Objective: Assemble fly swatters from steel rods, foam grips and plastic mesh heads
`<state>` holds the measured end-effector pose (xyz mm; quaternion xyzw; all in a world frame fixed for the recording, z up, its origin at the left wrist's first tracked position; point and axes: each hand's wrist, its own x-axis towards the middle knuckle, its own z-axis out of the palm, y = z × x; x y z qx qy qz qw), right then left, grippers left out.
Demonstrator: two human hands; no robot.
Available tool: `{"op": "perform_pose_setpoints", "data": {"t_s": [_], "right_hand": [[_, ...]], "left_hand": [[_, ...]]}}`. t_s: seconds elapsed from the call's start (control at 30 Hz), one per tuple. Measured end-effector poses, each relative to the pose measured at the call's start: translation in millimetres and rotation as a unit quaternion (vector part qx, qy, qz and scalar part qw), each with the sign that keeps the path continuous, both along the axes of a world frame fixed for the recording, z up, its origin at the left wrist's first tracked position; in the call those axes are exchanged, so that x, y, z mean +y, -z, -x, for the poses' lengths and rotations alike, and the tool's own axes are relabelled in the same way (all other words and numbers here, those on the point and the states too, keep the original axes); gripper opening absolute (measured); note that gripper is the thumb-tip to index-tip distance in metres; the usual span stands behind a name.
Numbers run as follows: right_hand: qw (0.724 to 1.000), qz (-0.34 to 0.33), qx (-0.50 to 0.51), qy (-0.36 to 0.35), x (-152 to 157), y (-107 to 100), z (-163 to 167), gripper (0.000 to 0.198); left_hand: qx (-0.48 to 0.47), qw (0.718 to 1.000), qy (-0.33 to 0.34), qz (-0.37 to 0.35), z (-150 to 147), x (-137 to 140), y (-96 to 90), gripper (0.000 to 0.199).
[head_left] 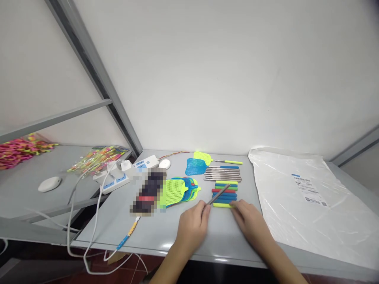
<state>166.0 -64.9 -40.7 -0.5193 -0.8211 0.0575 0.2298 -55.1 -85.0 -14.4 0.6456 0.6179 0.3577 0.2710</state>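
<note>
My left hand [194, 221] is closed around one end of a silver metal rod [219, 193], which slants up to the right across a row of coloured handle sleeves [224, 196]. At the near end of that row, the fingertips of my right hand [247, 217] are closed on the right end of a yellow-green handle sleeve [222, 205]. Several more metal rods [222, 173] lie side by side behind the sleeves. Beyond them rest a yellow fly swatter [203, 158] and a blue fly swatter [196, 167]. Loose perforated swatter heads [174, 191] lie stacked on the left.
A large white plastic package [296, 201] with a label covers the table's right side. To the left are a blurred-out phone-like object [149, 193] on a cable, power strips [114, 179] and a white round device [164, 164]. A grey frame post [97, 75] rises behind.
</note>
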Motion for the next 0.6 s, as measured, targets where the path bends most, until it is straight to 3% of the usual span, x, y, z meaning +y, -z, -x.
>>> {"op": "perform_pose_setpoints", "data": {"t_s": [0.2,0.6], "right_hand": [[0.998,0.054,0.037,-0.012,2.2,2.1,0.6,0.016],[0.996,-0.045,0.032,-0.068,1.6,5.4,0.7,0.014]], "left_hand": [[0.028,0.999,0.019,-0.011,1.6,-6.6,4.2,0.024],[0.083,0.996,0.022,-0.015,-0.5,-8.3,1.6,0.023]]}}
